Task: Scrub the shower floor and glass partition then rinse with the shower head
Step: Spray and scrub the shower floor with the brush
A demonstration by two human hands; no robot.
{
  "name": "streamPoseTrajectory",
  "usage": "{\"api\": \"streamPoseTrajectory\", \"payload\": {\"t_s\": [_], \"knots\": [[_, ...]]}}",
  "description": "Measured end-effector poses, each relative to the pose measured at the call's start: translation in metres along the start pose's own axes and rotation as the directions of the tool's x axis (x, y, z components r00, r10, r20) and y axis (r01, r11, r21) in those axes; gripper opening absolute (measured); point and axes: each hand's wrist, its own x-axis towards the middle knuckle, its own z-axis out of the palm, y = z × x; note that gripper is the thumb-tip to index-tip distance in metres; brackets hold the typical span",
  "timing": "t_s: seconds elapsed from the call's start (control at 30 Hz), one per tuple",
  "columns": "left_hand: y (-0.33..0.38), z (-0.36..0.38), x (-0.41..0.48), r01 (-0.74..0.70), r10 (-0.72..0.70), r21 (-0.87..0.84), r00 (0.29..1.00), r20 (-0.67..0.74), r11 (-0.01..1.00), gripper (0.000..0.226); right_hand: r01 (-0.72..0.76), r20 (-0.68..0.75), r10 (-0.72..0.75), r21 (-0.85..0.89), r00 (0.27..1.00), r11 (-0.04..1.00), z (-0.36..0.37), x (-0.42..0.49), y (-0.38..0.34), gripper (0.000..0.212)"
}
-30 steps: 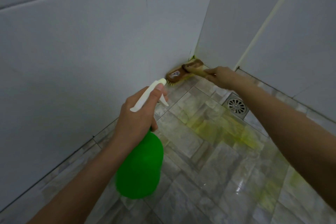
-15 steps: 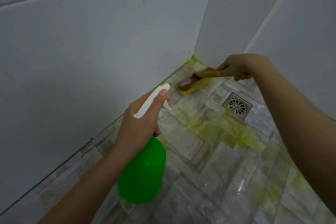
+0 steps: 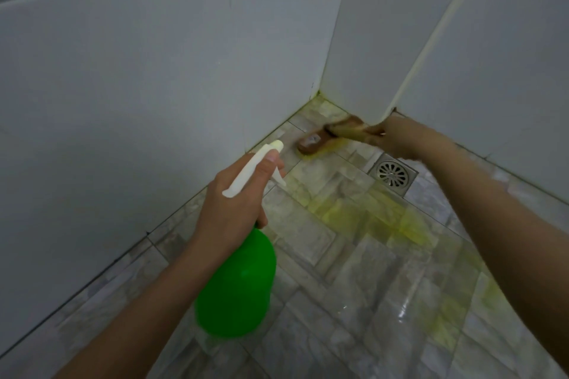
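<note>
1. Head view, the only one. Corner of a shower: left wall [image 3: 123,86], back wall [image 3: 369,24] and right wall panel [image 3: 508,71] all run down to the shower floor [image 3: 354,301].
2. Edges: a cream vertical strip [image 3: 431,40] sits between the back wall and the right panel, and its foot ends at floor level. A dark grout line runs along the base of the left wall. There is yellow-green staining in the corner joint.
3. The scrub brush [image 3: 314,144] is blurred. Its head is on the floor just out from the corner, near the base of the left wall, and its handle points right toward the foot of the strip.
4. The right hand [image 3: 397,138] has its fingers curled round the brush handle, just below the end of the strip. Can't tell if the knuckles touch the wall.
5. The left hand [image 3: 234,203] is wrapped round the neck of the green spray bottle [image 3: 237,286], with one fingertip on top of the white trigger head [image 3: 252,172]. The nozzle points at the corner. The bottle hangs above the floor, close to the left wall.
6. The square metal drain [image 3: 392,174] is just beside the right wrist. A yellow-green liquid patch [image 3: 369,215] spreads from it toward the camera.
7. Room: tight at the corner, with walls on three sides. There is open wet floor toward the camera, between the two forearms.
8. Count: 2 hands, 1 brush, 1 bottle, 1 drain, 3 wall faces, 1 strip.
</note>
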Motion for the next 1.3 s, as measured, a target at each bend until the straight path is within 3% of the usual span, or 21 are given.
{"api": "streamPoseTrajectory", "payload": {"t_s": [0.07, 0.13, 0.23, 0.37, 0.43, 0.6, 0.77, 0.93, 1.0, 1.07, 1.13, 1.23, 1.3], "knots": [[0.0, 0.004, -0.003, -0.006, 0.006, -0.001, 1.0, 0.019, 1.0, 0.031, 0.005, -0.042, -0.001, 0.079, 0.999, 0.997, 0.012, -0.002, 0.007, 0.043], [0.0, 0.007, -0.007, -0.008, 0.008, 0.006, 0.999, 0.037, 1.0, 0.04, -0.054, 0.065, 0.047, 0.095, 0.997, 0.994, -0.008, -0.015, 0.019, 0.039], [0.002, 0.009, -0.01, -0.004, 0.004, 0.004, 0.999, 0.049, 1.0, 0.043, -0.155, 0.179, 0.16, -0.038, 0.971, 0.987, -0.03, -0.04, 0.026, 0.035], [0.006, 0.016, -0.013, -0.018, 0.016, 0.033, 0.997, 0.071, 0.999, 0.038, -0.061, -0.017, 0.061, 0.018, 0.998, 0.998, 0.004, -0.035, 0.018, 0.043], [0.008, 0.02, -0.016, -0.031, 0.027, 0.05, 0.996, 0.084, 0.998, 0.039, -0.067, -0.045, 0.069, 0.039, 0.997, 0.997, 0.013, -0.039, 0.019, 0.044], [0.012, 0.022, -0.02, -0.047, 0.043, 0.041, 0.995, 0.094, 0.998, 0.041, -0.12, 0.162, 0.131, -0.074, 0.978, 0.99, -0.007, -0.084, 0.022, 0.041], [0.015, 0.022, -0.026, -0.054, 0.049, 0.04, 0.994, 0.101, 0.998, 0.034, 0.04, -0.038, -0.038, 0.073, 0.999, 0.996, 0.027, -0.051, 0.006, 0.041], [0.015, 0.005, -0.037, -0.06, 0.055, 0.064, 0.996, 0.071, 0.996, 0.034, 0.064, 0.199, -0.04, -0.118, 0.979, 0.991, -0.019, -0.068, -0.004, 0.044], [0.013, -0.003, -0.04, -0.05, 0.047, 0.065, 0.998, 0.048, 0.997, 0.034, 0.141, 0.135, -0.125, -0.118, 0.983, 0.983, 0.003, -0.063, -0.027, 0.062], [0.009, -0.01, -0.044, -0.041, 0.039, 0.069, 0.999, 0.025, 0.997, 0.032, 0.252, 0.074, -0.249, -0.023, 0.966, 0.968, 0.037, -0.059, -0.057, 0.049], [0.003, -0.015, -0.049, -0.033, 0.033, 0.077, 0.999, 0.001, 0.997, 0.034, 0.285, 0.066, -0.284, -0.003, 0.956, 0.958, 0.034, -0.058, -0.071, 0.04], [-0.004, -0.024, -0.06, -0.023, 0.024, 0.079, 1.0, -0.016, 0.997, 0.048, 0.222, 0.243, -0.196, -0.084, 0.95, 0.971, -0.015, -0.077, -0.065, 0.04], [-0.007, -0.033, -0.066, -0.027, 0.029, 0.071, 0.999, -0.029, 0.997, 0.049, 0.163, 0.302, -0.082, -0.252, 0.95, 0.954, -0.028, -0.086, -0.065, 0.041]]}}
